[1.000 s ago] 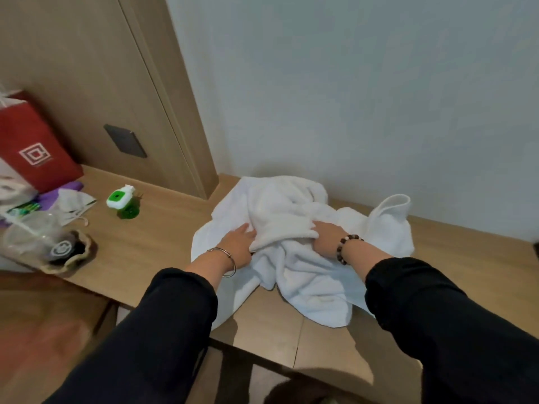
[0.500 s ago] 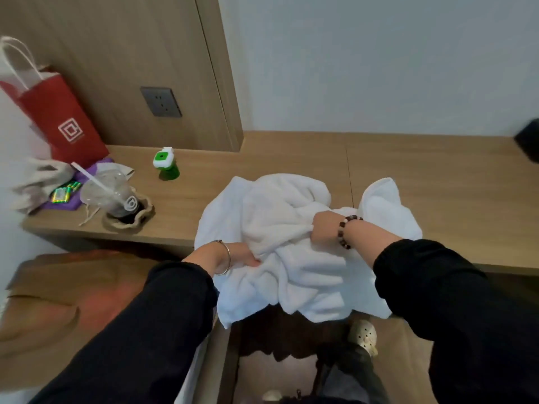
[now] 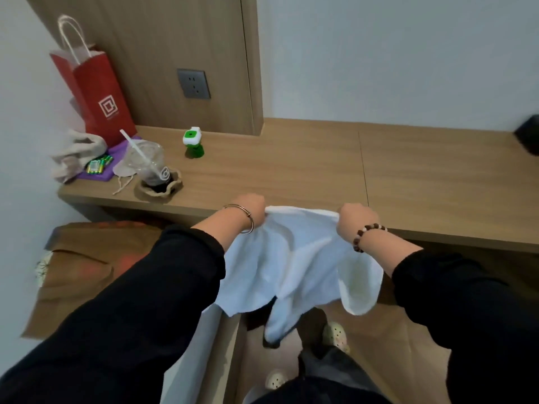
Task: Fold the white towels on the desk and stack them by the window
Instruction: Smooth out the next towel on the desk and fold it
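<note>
A white towel (image 3: 294, 263) hangs in the air in front of the wooden desk (image 3: 291, 167), its lower part drooping below the desk's front edge. My left hand (image 3: 250, 207) grips the towel's top edge at the left. My right hand (image 3: 354, 218) grips the same edge at the right, and the edge stretches between the two fists. Both sleeves are black. No other towel and no window is in view.
On the desk's left end stand a red paper bag (image 3: 93, 94), a plastic cup with a straw (image 3: 151, 167), a green and white bottle (image 3: 193, 142), batteries on a purple pad (image 3: 100, 167) and a beige cloth (image 3: 75, 156). A dark object (image 3: 529, 138) sits at the far right. A brown paper bag (image 3: 84, 266) lies below left.
The towel lay bunched on the desk a second ago; both hands have lifted it off and pulled it toward me, and it now hangs spread between them. The view has backed away from the desk.
</note>
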The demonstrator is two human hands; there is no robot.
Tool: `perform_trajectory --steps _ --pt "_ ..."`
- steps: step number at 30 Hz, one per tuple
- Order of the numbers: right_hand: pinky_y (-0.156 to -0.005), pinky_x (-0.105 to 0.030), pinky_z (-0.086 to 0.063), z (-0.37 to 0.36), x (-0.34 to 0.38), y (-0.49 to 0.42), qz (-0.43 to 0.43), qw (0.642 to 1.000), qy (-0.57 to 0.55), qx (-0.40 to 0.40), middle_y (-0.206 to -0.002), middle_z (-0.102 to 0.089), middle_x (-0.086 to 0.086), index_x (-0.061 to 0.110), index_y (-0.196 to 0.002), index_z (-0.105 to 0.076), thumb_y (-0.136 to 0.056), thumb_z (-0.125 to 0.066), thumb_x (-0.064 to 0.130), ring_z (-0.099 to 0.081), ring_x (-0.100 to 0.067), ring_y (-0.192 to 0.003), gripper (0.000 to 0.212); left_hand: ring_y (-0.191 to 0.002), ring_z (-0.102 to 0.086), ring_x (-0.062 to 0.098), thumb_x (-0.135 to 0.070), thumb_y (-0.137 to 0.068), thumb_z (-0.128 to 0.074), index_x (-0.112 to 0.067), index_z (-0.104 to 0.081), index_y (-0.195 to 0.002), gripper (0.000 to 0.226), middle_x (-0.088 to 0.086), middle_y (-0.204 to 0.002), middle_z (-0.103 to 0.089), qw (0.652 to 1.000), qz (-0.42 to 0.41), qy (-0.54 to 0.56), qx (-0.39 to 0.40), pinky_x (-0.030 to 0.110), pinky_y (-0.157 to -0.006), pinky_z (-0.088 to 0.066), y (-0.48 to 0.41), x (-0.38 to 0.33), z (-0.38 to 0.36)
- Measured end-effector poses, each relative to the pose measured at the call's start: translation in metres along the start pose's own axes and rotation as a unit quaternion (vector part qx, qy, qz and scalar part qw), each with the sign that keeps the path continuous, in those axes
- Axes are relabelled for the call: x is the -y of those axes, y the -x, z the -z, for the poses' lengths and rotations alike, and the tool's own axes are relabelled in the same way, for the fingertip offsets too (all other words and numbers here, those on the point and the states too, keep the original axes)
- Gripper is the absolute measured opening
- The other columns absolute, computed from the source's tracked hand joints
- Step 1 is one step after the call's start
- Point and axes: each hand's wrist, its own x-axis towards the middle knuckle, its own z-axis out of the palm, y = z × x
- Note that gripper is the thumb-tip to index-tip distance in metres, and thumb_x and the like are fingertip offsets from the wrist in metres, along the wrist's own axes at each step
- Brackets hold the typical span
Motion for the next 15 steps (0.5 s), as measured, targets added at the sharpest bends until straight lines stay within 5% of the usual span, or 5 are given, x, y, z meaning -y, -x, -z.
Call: perform_trajectory --steps 3,8,11,15 --pt "-0.045 -0.022 -0.03 0.018 0.001 0.003 0.01 0.996 0.065 -0.064 -0.061 -0.047 0.0 0.012 -0.087 -0.062 -0.086 -0.041 0.002 -0.045 -0.017 -0.053 0.023 -0.083 -0.059 0.03 -0.011 -0.091 -0.043 -0.014 -0.063 -0.102 0.022 0.01 -0.1 -0.064 0.995 0.023 -0.044 -0.082 0.032 -0.064 -0.04 0.004 0.003 0.001" --pt "-0.048 -0.027 -0.028 0.049 -0.017 0.009 0.078 0.947 -0.009 -0.313 -0.053 -0.047 -0.012 0.002 -0.06 -0.053 -0.059 -0.052 -0.017 -0.047 -0.027 -0.047 0.019 -0.083 -0.061 0.033 -0.014 -0.092 -0.043 -0.018 -0.061 -0.099 0.02 0.009 -0.092 -0.064 0.974 0.047 0.01 -0.224 0.031 -0.06 -0.038 0.007 0.013 -0.014" --pt "-0.056 -0.028 -0.035 0.05 -0.032 0.007 -0.006 0.983 0.056 -0.172 -0.065 -0.051 -0.006 0.01 -0.073 -0.055 -0.082 -0.045 -0.003 -0.047 -0.025 -0.058 0.019 -0.082 -0.054 0.029 -0.017 -0.094 -0.043 -0.017 -0.062 -0.096 0.019 0.011 -0.098 -0.063 0.981 0.075 0.088 -0.157 0.031 -0.064 -0.038 -0.001 0.001 -0.015" --pt "-0.055 -0.026 -0.032 0.051 -0.052 0.007 -0.039 0.975 0.072 -0.206 -0.074 -0.06 -0.004 0.014 -0.075 -0.056 -0.083 -0.045 -0.001 -0.045 -0.024 -0.061 0.02 -0.075 -0.05 0.032 -0.011 -0.093 -0.039 -0.012 -0.053 -0.084 0.017 0.018 -0.091 -0.062 0.929 0.113 0.262 -0.236 0.031 -0.056 -0.03 -0.018 -0.02 -0.011"
